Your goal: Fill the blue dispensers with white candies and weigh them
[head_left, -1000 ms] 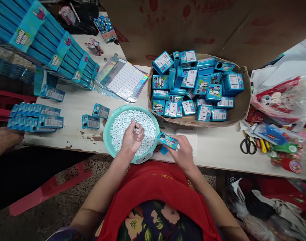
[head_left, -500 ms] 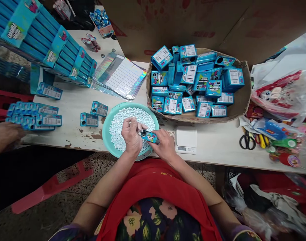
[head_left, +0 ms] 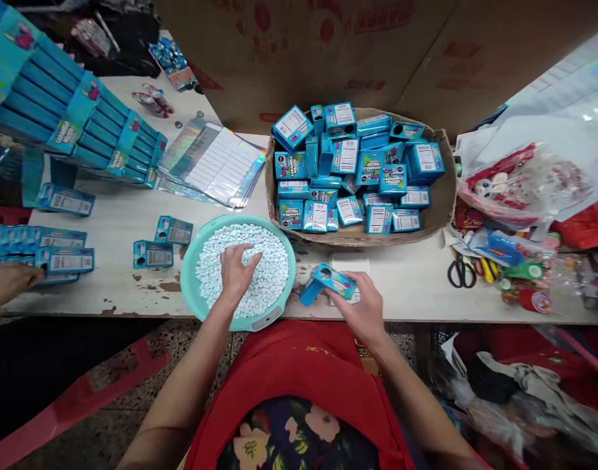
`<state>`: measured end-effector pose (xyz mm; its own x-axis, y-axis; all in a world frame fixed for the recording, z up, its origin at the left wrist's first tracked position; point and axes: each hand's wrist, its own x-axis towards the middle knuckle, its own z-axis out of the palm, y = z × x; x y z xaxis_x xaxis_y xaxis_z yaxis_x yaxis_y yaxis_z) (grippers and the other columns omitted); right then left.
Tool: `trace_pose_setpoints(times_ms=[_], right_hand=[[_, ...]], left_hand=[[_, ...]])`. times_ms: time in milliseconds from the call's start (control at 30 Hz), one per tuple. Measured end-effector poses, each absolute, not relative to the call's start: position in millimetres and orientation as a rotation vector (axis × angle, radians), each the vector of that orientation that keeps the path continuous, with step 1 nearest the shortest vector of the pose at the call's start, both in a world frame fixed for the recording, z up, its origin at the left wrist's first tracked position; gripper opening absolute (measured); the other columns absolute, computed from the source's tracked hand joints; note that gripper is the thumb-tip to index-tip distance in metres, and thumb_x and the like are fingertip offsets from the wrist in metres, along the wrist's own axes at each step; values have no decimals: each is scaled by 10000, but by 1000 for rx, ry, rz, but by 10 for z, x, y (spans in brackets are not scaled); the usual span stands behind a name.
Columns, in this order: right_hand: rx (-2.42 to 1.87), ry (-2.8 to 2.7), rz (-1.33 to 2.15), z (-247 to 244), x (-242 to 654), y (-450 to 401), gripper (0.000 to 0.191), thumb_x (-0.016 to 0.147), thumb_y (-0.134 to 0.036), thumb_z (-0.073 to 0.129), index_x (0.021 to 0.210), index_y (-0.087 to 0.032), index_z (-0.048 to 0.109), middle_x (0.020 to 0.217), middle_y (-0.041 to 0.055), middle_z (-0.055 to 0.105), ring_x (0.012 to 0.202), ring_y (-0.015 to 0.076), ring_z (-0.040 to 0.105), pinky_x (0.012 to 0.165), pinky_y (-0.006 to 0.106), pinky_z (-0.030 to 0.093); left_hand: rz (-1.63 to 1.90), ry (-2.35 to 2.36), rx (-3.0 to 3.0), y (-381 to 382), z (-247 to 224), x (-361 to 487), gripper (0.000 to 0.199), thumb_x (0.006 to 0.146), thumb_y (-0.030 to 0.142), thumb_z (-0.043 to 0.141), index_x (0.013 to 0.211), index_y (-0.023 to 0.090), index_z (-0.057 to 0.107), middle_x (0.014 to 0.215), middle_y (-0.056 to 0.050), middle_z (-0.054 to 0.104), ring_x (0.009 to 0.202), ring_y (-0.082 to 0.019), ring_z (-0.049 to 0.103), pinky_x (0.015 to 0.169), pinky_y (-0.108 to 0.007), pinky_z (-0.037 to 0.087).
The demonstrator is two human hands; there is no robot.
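My left hand (head_left: 236,274) is over the turquoise bowl (head_left: 188,277), fingers apart above the small white candies (head_left: 267,267). I cannot tell whether its fingertips touch them. In my right hand (head_left: 365,307) is a small blue candy box (head_left: 335,279), tilted, with a round dark hole in its face and an end flap hanging open. The box is over the white kitchen scale (head_left: 362,261), which it and the hand partly cover; whether it touches the scale is unclear.
Behind the bowl stands a cardboard tray (head_left: 448,209) heaped with blue boxes. Holographic sheets (head_left: 215,166) lie left of it. Another person's hand (head_left: 8,284) is at stacked boxes (head_left: 64,260). Scissors (head_left: 461,272) and wrapped sweets lie to the right.
My left hand has gone from the box's opening down to the candies, its fingers spreading. My right hand has carried the box right, from the bowl's edge to over the scale.
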<state>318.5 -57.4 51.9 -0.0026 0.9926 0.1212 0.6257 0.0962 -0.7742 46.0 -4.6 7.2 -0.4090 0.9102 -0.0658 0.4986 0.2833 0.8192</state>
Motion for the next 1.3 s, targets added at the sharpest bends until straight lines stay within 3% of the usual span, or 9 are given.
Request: trace_pose_setpoints(times_ms=[100, 300, 433, 500, 667, 1000, 1133, 1300], right_hand=[[-1798, -1630, 528, 276, 3607, -613, 289, 799, -359, 687, 1034, -221, 591, 919, 36, 618, 856, 197, 604, 756, 318, 496], [-1831, -1562, 489, -341, 3918, -604, 325, 809, -417, 656, 1032, -191, 587, 939, 65, 624, 892, 214, 610, 797, 370, 513], [-1794, -1528, 462, -353, 3966, -745, 499, 795, -410, 682, 1206, -190, 504, 1198, 128, 569, 1140, 248, 537, 949, 442, 467], [-1827, -1473, 435, -321, 4025, -859, 474, 823, -393, 652, 1223, -195, 495, 1241, 138, 542, 1189, 253, 502, 954, 456, 464], [-1965, -1200, 501, -372, 4193, -1102, 380, 854, -397, 594, 1169, -194, 533, 1202, 123, 549, 1125, 239, 538, 871, 431, 520], [-2051, -885, 654, -544, 4318, -1317, 429, 798, -431, 644, 1127, -168, 564, 1157, 130, 581, 1043, 231, 587, 877, 427, 516], [-2064, -783, 708, -599, 4380, -1425, 437, 777, -447, 655, 1101, -161, 585, 1133, 132, 605, 1025, 233, 597, 885, 431, 509], [-2075, -707, 781, -641, 4394, -1513, 445, 751, -463, 668, 1064, -154, 608, 1091, 135, 638, 1011, 242, 616, 883, 435, 506]], left_hand=[[872, 2111, 1534, -90, -81, 450, 219, 789, 340, 621, 956, 202, 653, 1045, -78, 592, 1102, -256, 516, 1012, -430, 367], [942, 1901, 1627, -82, -72, 712, 191, 863, 346, 543, 927, 204, 653, 993, -55, 617, 1027, -196, 567, 939, -343, 437], [956, 1884, 1651, -56, -95, 741, 202, 865, 354, 549, 931, 196, 655, 984, -51, 630, 1021, -189, 571, 903, -327, 451], [956, 1899, 1641, -66, -116, 716, 203, 873, 354, 536, 904, 192, 654, 959, -46, 639, 999, -183, 580, 906, -323, 446], [932, 1937, 1619, -93, -147, 662, 250, 877, 347, 524, 715, 187, 629, 848, -34, 651, 897, -179, 592, 886, -324, 435], [1004, 1855, 1861, -1, -7, 1005, 178, 885, 305, 520, 978, 179, 605, 961, -70, 636, 964, -199, 588, 864, -348, 465], [1040, 1495, 2260, 3, 52, 1392, 203, 877, 214, 542, 1075, 182, 572, 1005, -101, 654, 978, -209, 595, 877, -376, 465], [751, 1042, 2567, 23, 82, 1829, 200, 904, 180, 487, 1073, 201, 591, 1020, -79, 672, 940, -195, 602, 785, -334, 461]])
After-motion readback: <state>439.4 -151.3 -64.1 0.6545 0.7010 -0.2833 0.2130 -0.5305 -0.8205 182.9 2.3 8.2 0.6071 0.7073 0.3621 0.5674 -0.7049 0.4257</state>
